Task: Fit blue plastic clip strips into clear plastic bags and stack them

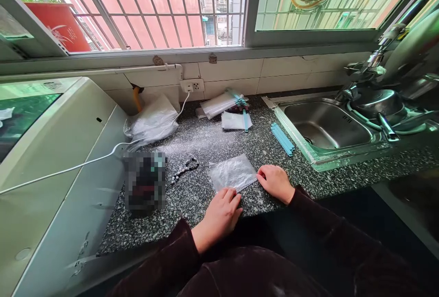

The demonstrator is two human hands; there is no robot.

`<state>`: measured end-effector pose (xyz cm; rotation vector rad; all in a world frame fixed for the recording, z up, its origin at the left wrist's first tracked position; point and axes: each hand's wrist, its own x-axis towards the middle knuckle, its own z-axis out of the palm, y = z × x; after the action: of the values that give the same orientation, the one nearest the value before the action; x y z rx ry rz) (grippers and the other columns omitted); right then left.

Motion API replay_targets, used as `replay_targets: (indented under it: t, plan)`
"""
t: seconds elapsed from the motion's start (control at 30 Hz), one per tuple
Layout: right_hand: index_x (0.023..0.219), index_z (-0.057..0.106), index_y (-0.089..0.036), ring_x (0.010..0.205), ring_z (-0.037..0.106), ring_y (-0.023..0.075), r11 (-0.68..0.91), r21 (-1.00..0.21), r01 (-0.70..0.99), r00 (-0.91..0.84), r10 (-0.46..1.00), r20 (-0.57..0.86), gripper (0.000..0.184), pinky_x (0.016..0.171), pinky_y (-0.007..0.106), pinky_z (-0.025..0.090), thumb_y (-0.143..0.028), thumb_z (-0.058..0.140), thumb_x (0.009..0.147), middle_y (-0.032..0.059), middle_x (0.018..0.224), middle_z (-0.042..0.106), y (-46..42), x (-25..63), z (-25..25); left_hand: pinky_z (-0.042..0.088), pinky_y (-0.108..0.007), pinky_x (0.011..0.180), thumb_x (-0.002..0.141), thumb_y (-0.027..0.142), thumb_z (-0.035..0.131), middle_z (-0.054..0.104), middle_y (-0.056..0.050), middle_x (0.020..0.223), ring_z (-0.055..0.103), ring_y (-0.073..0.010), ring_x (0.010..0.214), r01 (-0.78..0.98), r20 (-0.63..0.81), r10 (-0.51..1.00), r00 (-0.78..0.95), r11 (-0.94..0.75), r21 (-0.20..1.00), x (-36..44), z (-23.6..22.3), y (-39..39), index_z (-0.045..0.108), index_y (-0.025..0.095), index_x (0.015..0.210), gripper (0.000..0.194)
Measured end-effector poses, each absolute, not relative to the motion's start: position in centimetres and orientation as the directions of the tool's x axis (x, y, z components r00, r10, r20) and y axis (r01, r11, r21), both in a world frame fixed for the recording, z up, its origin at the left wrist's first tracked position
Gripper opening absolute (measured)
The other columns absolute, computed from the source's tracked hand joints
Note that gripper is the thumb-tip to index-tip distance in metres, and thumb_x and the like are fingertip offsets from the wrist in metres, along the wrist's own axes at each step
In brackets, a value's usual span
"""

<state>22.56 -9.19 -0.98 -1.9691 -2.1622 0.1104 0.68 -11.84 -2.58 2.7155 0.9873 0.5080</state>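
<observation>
A clear, slightly crinkled plastic bag (233,172) lies flat on the speckled dark countertop in front of me. My left hand (221,212) rests palm down at the near edge of the bag, its fingertips touching the film and its fingers slightly apart. At the bag's right edge is my right hand (276,182), with thumb and forefinger pinched together on the corner. Several light-blue plastic strips (282,139) lie side by side beyond my right hand. Left of the bag is a black-and-white beaded string (185,170).
Behind lie a stack of clear bags (219,106) with blue strips and a smaller folded bag (233,121). A bundle of plastic (154,121) sits by a white cable (113,150). A blurred dark object (146,182) stands left; a steel sink (329,123) is right.
</observation>
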Motion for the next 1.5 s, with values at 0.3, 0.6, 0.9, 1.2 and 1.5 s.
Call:
replay_targets:
  t: [0.3,0.6,0.9,1.2,1.5]
  plan:
    - [0.076,0.060,-0.018,0.076,0.052,0.0171,0.425,-0.146,0.893,-0.417,0.905,0.080,0.010,0.068,0.027,0.036,-0.021,0.053,0.083,0.0048,0.076,0.062,-5.5,23.9,-1.1,0.046,-0.031,0.076,0.080,0.027,0.054,0.062,-0.007,0.091,0.057,-0.0193,0.085,0.637,0.186,0.811,0.554,-0.557,0.532,1.4,0.7,-6.3,0.062,0.018,0.092,0.016]
    - [0.079,0.060,-0.017,0.077,0.054,0.0160,0.372,-0.264,0.890,-0.354,0.928,0.113,0.007,0.069,0.026,0.039,-0.023,0.057,0.080,0.0044,0.079,0.062,-3.5,23.8,-0.4,0.042,-0.035,0.076,0.072,0.030,0.064,0.056,-0.008,0.084,0.050,-0.0235,0.086,0.836,0.149,0.912,0.383,-0.411,0.363,2.0,-1.4,-2.1,0.058,0.017,0.071,0.015]
    - [0.072,0.063,-0.020,0.073,0.059,0.0156,0.122,-0.235,0.964,-0.137,0.989,-0.047,0.018,0.058,0.024,0.036,-0.038,0.061,0.076,0.0036,0.079,0.066,-3.2,21.6,1.0,0.041,-0.034,0.074,0.075,0.025,0.061,0.055,-0.004,0.076,0.048,-0.0201,0.081,0.749,0.288,0.889,0.357,-0.457,0.481,1.5,-2.8,-2.8,0.054,0.019,0.062,0.015]
    - [0.069,0.060,-0.020,0.059,0.055,0.0118,0.123,-0.421,0.899,-0.172,0.982,-0.080,0.011,0.054,0.022,0.034,-0.023,0.054,0.078,-0.0008,0.065,0.064,-3.4,21.7,1.3,0.043,-0.035,0.079,0.071,0.023,0.064,0.057,-0.004,0.082,0.051,-0.0201,0.085,0.617,0.241,0.931,0.275,-0.363,0.698,1.2,-2.7,-2.4,0.053,0.018,0.070,0.012]
    - [0.072,0.057,-0.018,0.067,0.055,0.0136,0.404,-0.632,0.662,-0.285,0.915,0.286,0.010,0.062,0.025,0.043,-0.022,0.050,0.078,0.0028,0.071,0.061,-3.0,21.6,2.3,0.045,-0.029,0.075,0.060,0.045,0.072,0.065,-0.006,0.086,0.059,-0.0180,0.082,-0.067,-0.114,0.936,0.332,0.144,0.987,-0.5,-1.9,-0.2,0.057,0.013,0.103,0.055]
